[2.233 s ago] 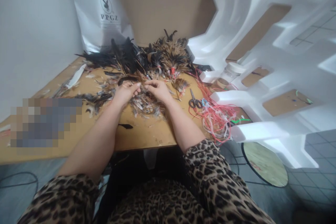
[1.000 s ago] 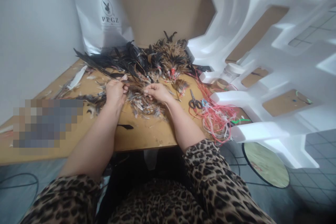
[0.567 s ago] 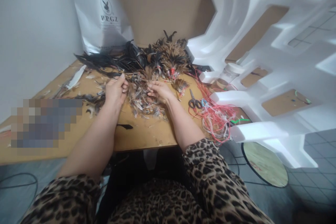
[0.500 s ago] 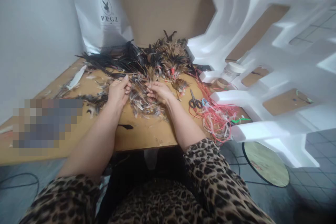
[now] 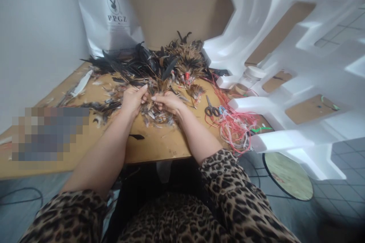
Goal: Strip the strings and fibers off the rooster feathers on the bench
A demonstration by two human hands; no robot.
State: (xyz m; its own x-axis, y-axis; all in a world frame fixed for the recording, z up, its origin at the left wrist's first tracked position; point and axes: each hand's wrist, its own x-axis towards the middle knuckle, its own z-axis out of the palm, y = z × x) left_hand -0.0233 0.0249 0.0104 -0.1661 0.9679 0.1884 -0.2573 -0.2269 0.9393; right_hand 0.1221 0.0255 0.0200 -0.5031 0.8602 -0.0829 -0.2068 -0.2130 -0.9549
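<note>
Over a pile of small grey and white feathers (image 5: 159,117) my two hands are close together. My left hand (image 5: 134,99) is closed in a pinch, with dark feathers around its fingertips. My right hand (image 5: 168,102) is pinched on brown feathers (image 5: 162,84), which fan up behind its fingers. Just behind the hands lie long black feathers (image 5: 131,64) and a thick brown feather bunch (image 5: 188,59) with a red tie. What exactly the left fingertips grip is too small to make out.
Scissors (image 5: 211,107) lie right of my right forearm, beside tangled red and white strings (image 5: 236,129). White foam pieces (image 5: 279,140) and a jar (image 5: 252,76) stand at the right. A white feather (image 5: 82,83) lies on the left. A silver bag (image 5: 114,34) stands behind.
My hands have come closer together, the left moving right and the right slightly left. A tall black feather now rises above the brown feathers at my right hand.
</note>
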